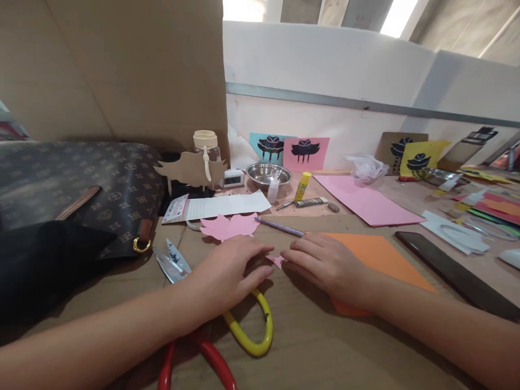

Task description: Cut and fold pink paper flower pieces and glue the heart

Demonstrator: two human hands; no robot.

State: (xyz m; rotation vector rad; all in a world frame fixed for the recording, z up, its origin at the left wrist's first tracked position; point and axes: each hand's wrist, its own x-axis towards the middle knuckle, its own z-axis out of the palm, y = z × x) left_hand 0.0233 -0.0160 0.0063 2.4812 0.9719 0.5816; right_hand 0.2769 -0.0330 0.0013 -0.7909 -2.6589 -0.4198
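A small pink paper piece (276,261) lies on the brown cardboard between my hands. My left hand (239,265) rests at its left side, thumb and fingers apart, above the yellow handle of a pair of scissors (260,346). Fingers curled, my right hand (320,265) covers the right end of the small piece, so the fingertips' hold is partly hidden. Beneath that hand is an orange sheet (377,254). Beyond my left hand lies a larger pink cutout (229,226), with a purple pencil (280,226) beside it. Red-handled scissors (215,360) are at the front left.
A patterned bag (122,189) fills the left side. Further back are a metal bowl (268,174), a glue stick (303,186), a small bottle (273,189) and a pink sheet (365,200). A dark phone-like object (455,271) lies at right. Decorated cards (306,154) lean on the wall.
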